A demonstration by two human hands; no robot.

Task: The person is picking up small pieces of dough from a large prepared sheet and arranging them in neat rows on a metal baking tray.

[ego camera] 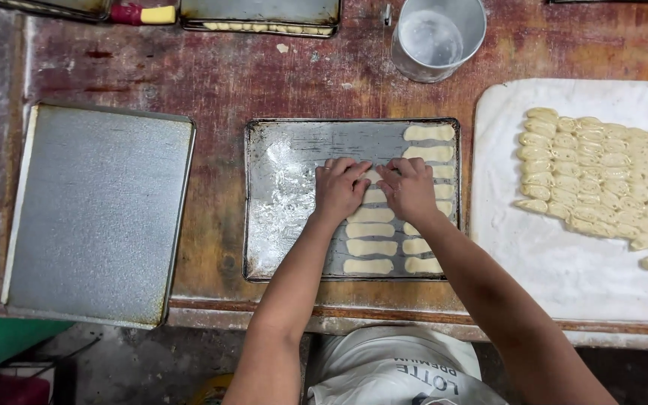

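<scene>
A greased metal baking tray (286,187) lies in the middle of the wooden table. Two columns of pale, flattened dough pieces (370,247) fill its right half. My left hand (339,187) and my right hand (409,187) sit side by side over the tray, fingertips pressing on a dough piece (373,177) between them. The fingers cover most of that piece. On the right, a floured white board (556,262) carries several rows of small rolled dough pieces (601,180).
An empty grey baking tray (99,214) lies at the left. A metal cup with flour (436,37) stands at the back. More trays (260,15) line the far edge, one holding dough. The table's front edge (264,315) is close to my body.
</scene>
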